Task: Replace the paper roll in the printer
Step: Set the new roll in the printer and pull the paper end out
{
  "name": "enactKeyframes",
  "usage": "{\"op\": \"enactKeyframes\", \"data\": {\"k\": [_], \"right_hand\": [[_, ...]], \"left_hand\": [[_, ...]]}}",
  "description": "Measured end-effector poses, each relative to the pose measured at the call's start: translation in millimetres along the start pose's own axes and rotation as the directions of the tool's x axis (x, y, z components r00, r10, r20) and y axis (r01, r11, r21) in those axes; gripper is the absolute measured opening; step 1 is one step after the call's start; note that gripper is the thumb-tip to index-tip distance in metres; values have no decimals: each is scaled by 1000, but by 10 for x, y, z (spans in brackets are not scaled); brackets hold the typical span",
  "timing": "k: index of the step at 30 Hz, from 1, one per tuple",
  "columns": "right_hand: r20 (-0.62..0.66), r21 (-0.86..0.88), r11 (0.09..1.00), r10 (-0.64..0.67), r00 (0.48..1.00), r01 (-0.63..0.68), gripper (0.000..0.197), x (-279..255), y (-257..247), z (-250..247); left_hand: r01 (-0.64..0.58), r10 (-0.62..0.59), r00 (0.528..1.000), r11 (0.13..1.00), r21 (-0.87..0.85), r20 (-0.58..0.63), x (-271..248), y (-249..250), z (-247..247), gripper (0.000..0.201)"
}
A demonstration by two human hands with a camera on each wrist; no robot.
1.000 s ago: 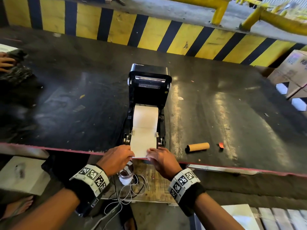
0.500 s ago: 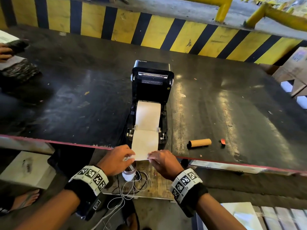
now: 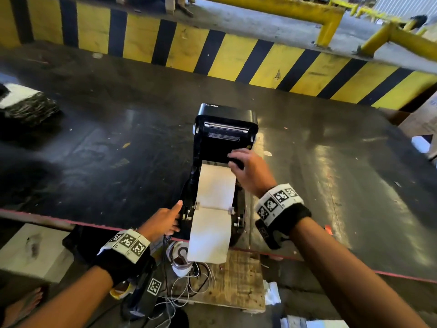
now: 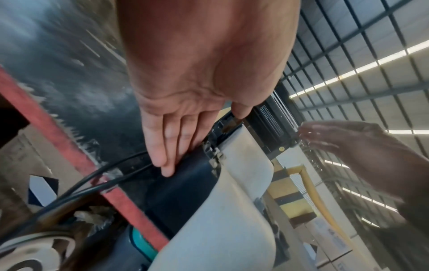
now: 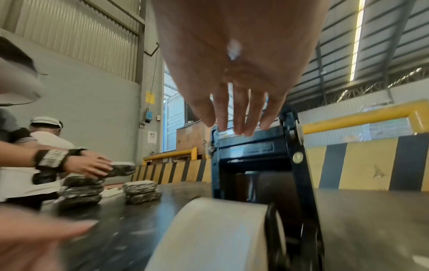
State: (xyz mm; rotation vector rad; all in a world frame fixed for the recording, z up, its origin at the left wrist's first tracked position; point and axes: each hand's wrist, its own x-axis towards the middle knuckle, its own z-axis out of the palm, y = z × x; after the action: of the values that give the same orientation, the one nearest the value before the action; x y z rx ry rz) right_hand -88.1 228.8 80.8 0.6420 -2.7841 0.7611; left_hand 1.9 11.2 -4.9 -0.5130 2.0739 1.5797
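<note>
motion blur over both wrist views; fine detail of the right hand (image 4: 343,139) lost in the left wrist view. cannot tell whether the right fingertips (image 5: 241,126) touch the top edge of the raised lid (image 3: 225,136) or hover just off it; fingers straight and close together there, clamped on nothing. right side of the printer (image 3: 212,185) partly hidden behind that hand in the head view. far left of the table (image 3: 94,143) cut off, showing only part of a dark wrapped bundle (image 3: 26,107).

inside the open printer bay, the paper roll (image 3: 216,183) seated between the side guides, its white strip (image 3: 209,235) drawn forward over the front edge and hanging past the red table rim (image 3: 42,215). left hand (image 3: 163,221) flat against the printer's left side wall, fingers (image 4: 162,146) straight and together, gripping nothing. black cables (image 4: 97,181) running off the table edge just below those fingers.

below the table rim, a wooden board (image 3: 234,280) with loose white wires (image 3: 189,285) and a small white spool (image 3: 181,259), partly hidden by the hanging strip.

dark, scuffed, glossy tabletop; yellow-and-black striped barrier (image 3: 212,53) behind it, yellow rails (image 3: 331,17) beyond. corrugated wall and roof in the right wrist view, plus another person's hands (image 5: 85,163) on stacked dark bundles (image 5: 81,190) at the table's far left.
</note>
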Motion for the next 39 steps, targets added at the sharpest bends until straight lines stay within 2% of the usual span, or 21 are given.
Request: {"op": "enactKeyframes", "data": {"k": [2,3,6,8,9,11,14,17,19,24,26,28,34,37,39], "right_hand": [[-133,-36,999,-8,991,3,34,361,35,-125],[-148,-74,997,6,989,-17,38,511,45,-181],[-32,-219,971,96,995,-100,47,835,95,-231],[14,-248,961,130,991,-122,48,904,136,-182],[-17,-235,964,126,992,-126,46,919,158,-153],[-158,-197,974,81,984,-112,40,875,189,-119],[-354,-218,976,-65,933,-15,34,700,210,-155],[-428,-184,980,-145,892,71,19,462,204,-188],[-436,-74,995,-92,895,66,20,300,194,-175],[-336,133,989,109,936,-67,80,-177,219,-47],[-283,153,983,141,949,-101,102,-376,247,32],[-234,141,982,154,960,-123,115,-548,268,132],[-128,27,989,148,981,-146,125,-910,302,391],[-69,3,990,139,988,-139,124,-1012,311,486],[-46,65,983,178,983,-174,121,-1052,314,505]], "left_hand": [[9,-9,1000,1000,7,10,35,44,-35,67],[14,-14,1000,1000,13,15,41,65,-51,68],[33,-35,998,999,42,46,90,98,-99,70],[43,-47,997,997,62,63,123,104,-116,71],[44,-49,996,997,68,70,152,107,-128,72],[59,-64,995,996,63,83,190,88,-145,72],[72,-75,994,997,37,76,247,32,-179,72],[95,-93,993,995,-24,69,302,9,-228,76],[111,-107,992,992,-58,70,342,-6,-250,80],[133,-127,991,979,-154,51,394,-79,-283,84],[135,-130,991,975,-176,43,386,-86,-286,96],[138,-131,990,975,-172,51,362,-83,-291,111],[85,-79,992,995,-56,99,197,0,-268,126],[36,-34,994,999,-14,105,135,18,-227,110],[35,-33,995,999,-19,93,114,13,-215,105]]}}
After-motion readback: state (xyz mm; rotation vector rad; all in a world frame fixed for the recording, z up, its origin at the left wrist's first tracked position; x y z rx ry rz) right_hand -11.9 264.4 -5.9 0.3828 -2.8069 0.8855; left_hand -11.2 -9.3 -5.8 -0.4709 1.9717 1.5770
